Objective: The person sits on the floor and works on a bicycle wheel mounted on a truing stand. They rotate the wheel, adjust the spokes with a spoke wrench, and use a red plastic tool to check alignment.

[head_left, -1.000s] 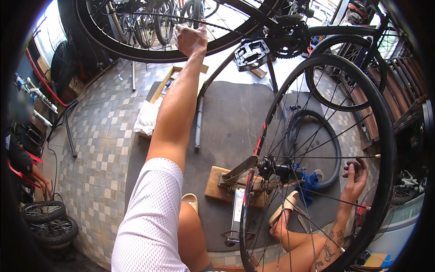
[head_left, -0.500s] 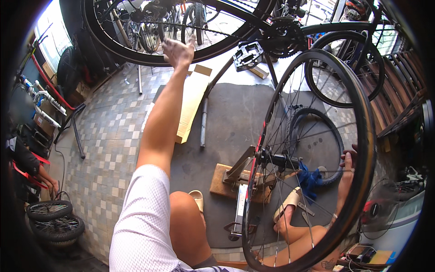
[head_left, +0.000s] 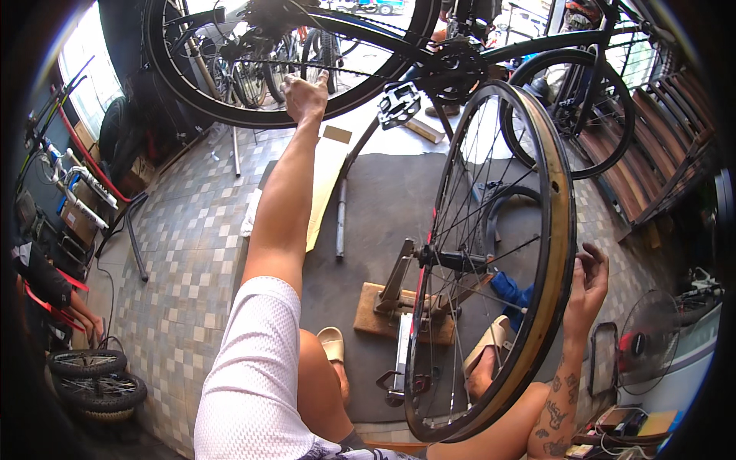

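Wheel (head_left: pixel 452 259), tyreless, sits nr centre-right, seemingly held upright in truing stand (head_left: pixel 396 277) on wooden block (head_left: pixel 370 308), w/ tan rim tape (head_left: pixel 562 199) showing. R hand (head_left: pixel 589 290) is just right of it, fingers loosely curled, nothing visible in it; can't tell if a fingertip touches. L hand (head_left: pixel 304 100) is far left, nr the chain (head_left: pixel 356 70) of the black bike (head_left: pixel 537 47), fingers bent w/ one raised; can't tell if it's gripping anything.

Main risk, imo: hands are well apart at diff. spots, so attention could split. If wheel spins w/ R fingers this close, it could rap or nip them. If chain moves, L fingertips could get pinched, & the pedal (head_left: pixel 399 105) to the right could swing round & knock the wrist. Block looks small vs. wheel, so a sideways shove might tip it, prob. toward the sandalled foot (head_left: pixel 481 368) nearby. Rim tape might shift or lift if rubbed hard. Blue cloth (head_left: pixel 512 291) lies close enough, afaict, to get caught if kicked up into a turning wheel.
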Available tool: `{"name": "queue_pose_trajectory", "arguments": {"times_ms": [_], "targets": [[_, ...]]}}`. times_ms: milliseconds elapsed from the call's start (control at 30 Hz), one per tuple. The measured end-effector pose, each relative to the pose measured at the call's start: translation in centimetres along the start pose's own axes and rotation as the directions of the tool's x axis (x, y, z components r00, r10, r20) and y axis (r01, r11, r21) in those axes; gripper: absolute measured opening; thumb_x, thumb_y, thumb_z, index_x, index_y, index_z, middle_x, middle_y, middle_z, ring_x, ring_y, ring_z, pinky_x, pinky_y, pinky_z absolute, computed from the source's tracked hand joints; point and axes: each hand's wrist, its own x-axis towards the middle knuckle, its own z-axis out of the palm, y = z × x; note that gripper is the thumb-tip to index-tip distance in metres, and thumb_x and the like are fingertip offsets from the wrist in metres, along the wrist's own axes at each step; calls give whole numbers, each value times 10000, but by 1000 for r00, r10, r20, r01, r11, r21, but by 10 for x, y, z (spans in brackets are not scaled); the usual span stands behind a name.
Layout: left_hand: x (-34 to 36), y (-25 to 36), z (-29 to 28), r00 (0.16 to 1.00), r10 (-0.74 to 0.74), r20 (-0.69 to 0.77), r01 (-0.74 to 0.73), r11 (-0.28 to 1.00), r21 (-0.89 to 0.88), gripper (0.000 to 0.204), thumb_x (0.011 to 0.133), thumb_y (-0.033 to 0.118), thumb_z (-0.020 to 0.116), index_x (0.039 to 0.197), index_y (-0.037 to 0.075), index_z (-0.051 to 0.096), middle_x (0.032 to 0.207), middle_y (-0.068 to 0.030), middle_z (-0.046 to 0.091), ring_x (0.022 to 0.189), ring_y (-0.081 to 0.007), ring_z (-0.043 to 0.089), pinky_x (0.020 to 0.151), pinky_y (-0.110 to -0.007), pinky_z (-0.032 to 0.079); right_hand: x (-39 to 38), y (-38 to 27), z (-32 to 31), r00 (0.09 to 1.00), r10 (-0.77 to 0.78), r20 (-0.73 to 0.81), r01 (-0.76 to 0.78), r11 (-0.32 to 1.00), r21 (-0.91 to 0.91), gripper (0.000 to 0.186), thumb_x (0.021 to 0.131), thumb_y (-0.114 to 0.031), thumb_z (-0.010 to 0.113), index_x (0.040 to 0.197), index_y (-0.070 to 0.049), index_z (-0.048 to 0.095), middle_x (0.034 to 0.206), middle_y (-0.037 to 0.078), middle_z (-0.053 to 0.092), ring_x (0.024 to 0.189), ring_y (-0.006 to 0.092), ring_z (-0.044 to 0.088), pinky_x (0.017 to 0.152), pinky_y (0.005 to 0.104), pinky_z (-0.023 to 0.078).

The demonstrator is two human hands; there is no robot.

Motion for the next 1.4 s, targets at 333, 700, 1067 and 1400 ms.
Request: {"name": "queue_pose_trajectory", "arguments": {"times_ms": [333,700,1067,1400], "targets": [[15,-4,23,959,24,-283,46,970,238,780,797,548,863,1234,-12,541,1265,-193,611,1204,-350,629,1013,-474,560,12,14,-23,998,54,-24,-55,998,-22,322,1061,-97,572,1375,-27,573,1085,37,675,939,93,617,771,231,483],[31,-16,5,977,79,-197,-12,947,320,912,733,586,910,1294,-22,526,1301,-192,636,1217,-344,651,1041,-483,545,12,4,-13,1000,29,10,-29,999,18,346,1055,-113,592,1389,-25,571,1067,38,669,941,97,613,775,234,481],[-75,-92,-39,742,194,642,-74,975,-209,777,909,495,773,1435,-43,582,1332,-206,688,1204,-316,669,1050,-425,515,-1,34,0,825,325,462,-153,916,-370,277,1015,-222,671,1169,7,695,941,80,735,831,152,707,726,300,560],[-232,-74,-178,63,145,987,-108,985,-137,454,1024,336,711,1301,-22,679,1141,-81,729,1052,-154,676,925,-314,522,-156,51,43,331,436,837,-551,809,-204,763,1008,-664,577,1227,60,679,1119,209,740,1039,299,711,924,411,564]]}}
